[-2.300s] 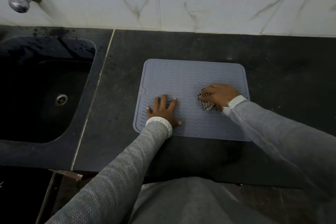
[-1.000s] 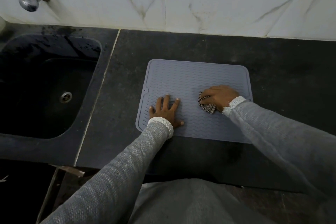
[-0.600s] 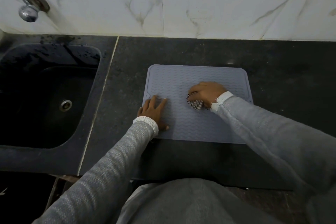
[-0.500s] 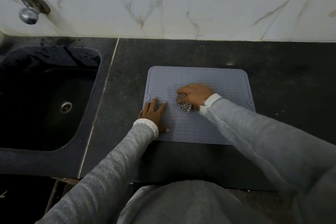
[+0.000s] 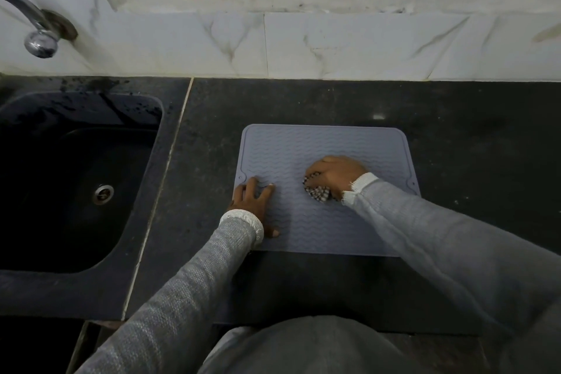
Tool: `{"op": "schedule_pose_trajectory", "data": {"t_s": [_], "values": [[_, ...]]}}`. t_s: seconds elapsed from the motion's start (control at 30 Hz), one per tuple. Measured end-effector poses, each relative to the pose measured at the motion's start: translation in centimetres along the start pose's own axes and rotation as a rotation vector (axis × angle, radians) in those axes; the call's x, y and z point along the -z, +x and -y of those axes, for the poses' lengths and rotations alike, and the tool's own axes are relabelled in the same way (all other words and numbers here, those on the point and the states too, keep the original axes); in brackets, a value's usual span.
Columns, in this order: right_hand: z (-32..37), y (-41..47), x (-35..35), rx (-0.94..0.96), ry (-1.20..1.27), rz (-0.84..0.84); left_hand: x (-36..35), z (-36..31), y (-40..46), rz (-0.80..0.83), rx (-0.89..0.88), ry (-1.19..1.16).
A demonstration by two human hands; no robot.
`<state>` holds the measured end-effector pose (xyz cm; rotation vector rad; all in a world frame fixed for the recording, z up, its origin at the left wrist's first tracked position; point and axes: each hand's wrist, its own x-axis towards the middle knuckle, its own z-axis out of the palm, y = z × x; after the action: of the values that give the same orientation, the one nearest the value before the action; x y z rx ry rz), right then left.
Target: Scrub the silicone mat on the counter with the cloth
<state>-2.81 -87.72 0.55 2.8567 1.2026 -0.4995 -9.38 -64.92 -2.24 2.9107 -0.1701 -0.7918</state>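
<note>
On the dark counter (image 5: 455,136), the grey mat (image 5: 318,149) is pinned at its nine-o'clock edge by the flat, spread left hand (image 5: 253,203), while the checked cloth (image 5: 317,193) is gripped mid-mat by the curled right hand (image 5: 335,174), bare counter lying at three o'clock.

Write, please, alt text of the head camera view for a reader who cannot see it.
A person's right hand grips a checkered cloth on a grey silicone mat, while the left hand presses flat on the mat's left edge. The mat lies on a dark counter, right of a sink.
</note>
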Motion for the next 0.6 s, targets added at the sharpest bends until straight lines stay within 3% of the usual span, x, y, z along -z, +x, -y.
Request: {"op": "schedule_pose_trajectory", "data": {"t_s": [0.07, 0.23, 0.33, 0.47, 0.6], "values": [[1.4, 1.3, 0.2, 0.018, -0.01, -0.035, 0.3, -0.3, 0.1, 0.006, 0.012, 0.022], [2.2, 2.0, 0.1, 0.031, -0.049, 0.062, 0.6, -0.6, 0.3, 0.032, 0.038, 0.036], [-0.1, -0.1, -0.9, 0.073, 0.04, -0.018, 0.5, -0.5, 0.1, 0.03, 0.033, 0.037], [-1.1, -1.6, -0.2, -0.006, -0.03, 0.132, 0.8, -0.7, 0.0, 0.035, 0.038, 0.049], [0.5, -0.3, 0.3, 0.022, 0.014, -0.006, 0.8, -0.8, 0.2, 0.048, 0.05, 0.062]]}}
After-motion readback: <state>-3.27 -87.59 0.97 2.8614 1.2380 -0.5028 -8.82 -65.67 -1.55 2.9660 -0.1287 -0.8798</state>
